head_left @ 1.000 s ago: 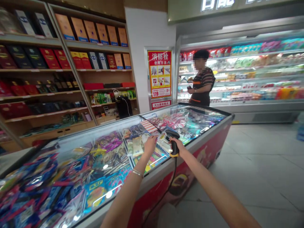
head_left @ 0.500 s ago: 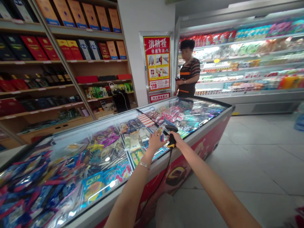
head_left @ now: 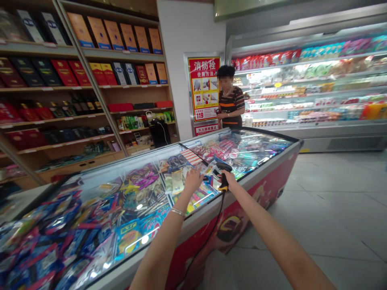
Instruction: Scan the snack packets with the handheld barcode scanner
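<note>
My right hand (head_left: 229, 179) is wrapped round the handle of a black and yellow barcode scanner (head_left: 224, 171). The scanner's head points away from me over the chest freezer (head_left: 260, 186), and its cable (head_left: 208, 231) hangs down the freezer's front. Just to the left, my left hand (head_left: 194, 179) reaches over the freezer with fingers stretched out. A small shiny packet (head_left: 209, 168) is between the two hands; whether my left fingertips touch it I cannot tell. Cream-coloured packets (head_left: 177, 182) lie near my left hand, among colourful ice cream packets (head_left: 142, 177).
Blue and red packets (head_left: 48, 241) fill the freezer's left end. A person (head_left: 232, 102) stands behind its far side, by a red fire-hydrant poster (head_left: 205, 88). Shelves of boxes (head_left: 109, 78) line the left wall. An open refrigerated display (head_left: 302, 88) is at the back right.
My left hand has drawn back left from the scanner, its thumb no longer beside it. My right hand still holds the scanner. The view has tilted up, and the person behind has shifted left.
</note>
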A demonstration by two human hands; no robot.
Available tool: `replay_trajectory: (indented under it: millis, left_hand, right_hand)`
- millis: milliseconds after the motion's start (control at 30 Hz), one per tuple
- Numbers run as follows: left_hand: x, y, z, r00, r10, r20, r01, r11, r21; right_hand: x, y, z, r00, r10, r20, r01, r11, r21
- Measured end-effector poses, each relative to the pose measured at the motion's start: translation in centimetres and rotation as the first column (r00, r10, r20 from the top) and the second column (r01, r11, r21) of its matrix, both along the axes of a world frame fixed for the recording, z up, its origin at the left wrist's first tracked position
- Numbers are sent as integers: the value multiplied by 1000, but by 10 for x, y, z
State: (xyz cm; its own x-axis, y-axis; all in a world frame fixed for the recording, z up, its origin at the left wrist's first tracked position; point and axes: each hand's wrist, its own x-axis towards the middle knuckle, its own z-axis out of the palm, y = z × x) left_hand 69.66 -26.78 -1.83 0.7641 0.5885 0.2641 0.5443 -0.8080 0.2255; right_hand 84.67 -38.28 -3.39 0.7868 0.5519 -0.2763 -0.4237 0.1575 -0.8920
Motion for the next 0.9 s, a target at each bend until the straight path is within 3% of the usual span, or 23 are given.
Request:
replay_trajectory:
  millis: [133,300,400,567,733,900]
  left_hand:
    - [-83,35,25,984,141,106,-152,982,110]
    - [-209,49,29,940,305,155,-329,929,168]
    - [-275,42,23,894,412,176,-441,881,172]
    - [-365,27,12,827,502,254,-550,816,179]
    - [-426,16,-2,788,522,328,-591,790,163]
    - [-440,13,-19,759,562,329,-623,775,111]
  right_hand:
    - [-28,-5,11,999,39,27,-39,999,8]
    - [-100,10,23,968,250,37,-249,968,-21]
    - [-155,26,28,912,410,13,-410,912,-22]
    - [-249,39,24,753,658,-15,-658,753,10]
    - [-327,40,5,592,806,5,-806,591,13]
    - [-366,47,-6,467,881,76,-884,467,21]
